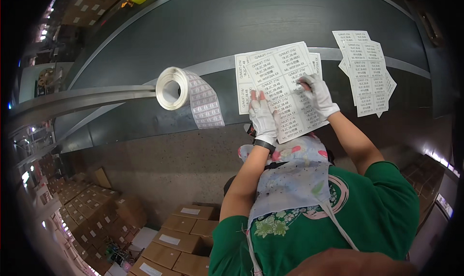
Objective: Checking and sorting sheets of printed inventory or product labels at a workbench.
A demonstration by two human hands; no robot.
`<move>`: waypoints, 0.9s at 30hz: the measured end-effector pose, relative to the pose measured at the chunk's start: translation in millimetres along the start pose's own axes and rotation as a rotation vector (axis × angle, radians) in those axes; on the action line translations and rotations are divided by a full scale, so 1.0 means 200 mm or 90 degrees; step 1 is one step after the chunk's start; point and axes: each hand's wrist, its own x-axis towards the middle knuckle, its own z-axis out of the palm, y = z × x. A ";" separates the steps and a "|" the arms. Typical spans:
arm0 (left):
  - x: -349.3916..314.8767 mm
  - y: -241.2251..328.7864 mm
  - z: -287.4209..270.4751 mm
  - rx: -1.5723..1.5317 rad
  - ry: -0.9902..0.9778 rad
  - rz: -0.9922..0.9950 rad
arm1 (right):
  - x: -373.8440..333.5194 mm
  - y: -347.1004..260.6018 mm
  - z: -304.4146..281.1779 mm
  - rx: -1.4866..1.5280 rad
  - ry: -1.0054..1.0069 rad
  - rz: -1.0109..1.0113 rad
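Observation:
A printed label sheet (285, 107) lies slanted in front of me, on top of other sheets at the table's near edge. My left hand (264, 120), in a white glove with bare fingertips, rests on its left side, fingers stretched out along the paper. Over the sheet's right part is my right hand (319, 94), gloved the same way. Its fingers are bent and drawn together near the print; whether anything small is between them is hidden. Under the top sheet, another label sheet (242, 90) sticks out on the left.
Fanned label sheets (366, 73) lie to the right on the dark table (232, 15). At left, a roll of stickers (173, 89) hangs on a metal bar (121, 95), its strip trailing down. Cardboard boxes (179, 239) stand on the floor behind at lower left.

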 end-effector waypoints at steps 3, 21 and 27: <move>-0.02 -0.14 0.04 0.138 -0.058 0.093 | 0.09 -0.08 0.16 0.025 -0.026 -0.047; -0.02 -0.13 0.00 0.196 -0.078 0.128 | 0.25 0.04 0.26 -0.063 -0.142 -0.218; -0.02 -0.15 0.01 0.195 -0.070 0.145 | 0.25 0.24 -0.01 -0.059 -0.073 -0.160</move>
